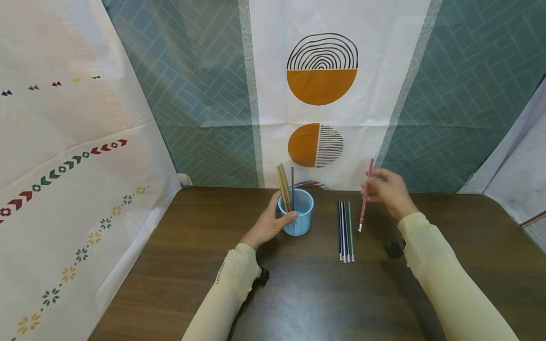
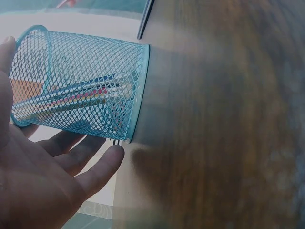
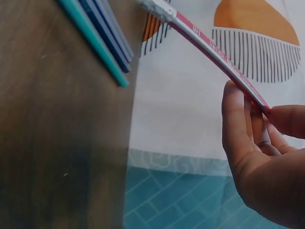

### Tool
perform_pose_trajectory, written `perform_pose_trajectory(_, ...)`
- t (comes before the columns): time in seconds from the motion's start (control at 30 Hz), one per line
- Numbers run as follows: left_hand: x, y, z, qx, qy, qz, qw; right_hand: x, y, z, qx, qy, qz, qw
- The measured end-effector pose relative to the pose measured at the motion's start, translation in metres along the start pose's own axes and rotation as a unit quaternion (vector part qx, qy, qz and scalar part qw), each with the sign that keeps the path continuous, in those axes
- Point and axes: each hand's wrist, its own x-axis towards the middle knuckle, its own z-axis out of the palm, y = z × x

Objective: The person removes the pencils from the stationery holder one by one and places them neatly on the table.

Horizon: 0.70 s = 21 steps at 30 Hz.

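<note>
My left hand [image 1: 268,223] holds a light blue mesh pencil cup [image 1: 300,223] near its rim, thumb on the near side. Inside the cup lean yellow-striped pencils [image 1: 283,187] and a dark pencil [image 1: 292,179]; through the mesh in the left wrist view a reddish one also shows. Between thumb and fingers, my right hand [image 1: 390,190] pinches a red pencil [image 3: 214,53], raised and tilted with its eraser end down. Left of that hand, several dark pencils [image 1: 342,232] and a green pencil [image 1: 351,232] lie side by side on the table.
The brown wooden table [image 1: 179,265] ends at a patterned cloth [image 1: 273,85] hanging behind it. On the left hangs a white cloth [image 1: 77,189] with printed motifs. Dark wrist devices [image 1: 395,249] sit at both sleeves.
</note>
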Motion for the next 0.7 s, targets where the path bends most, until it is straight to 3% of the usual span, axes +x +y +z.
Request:
perform_pose_trajectory(0.43,0.0,-0.001,0.0,0.006,0.005,0.002,1.0,-0.004,0.03,-0.005,-0.026,-0.046,0.064,0.9965)
perform_pose_trajectory(0.7,0.001,-0.001,0.0,0.001,0.003,0.002,1.0,-0.008,0.039,0.0,-0.041,-0.066,0.077,0.994)
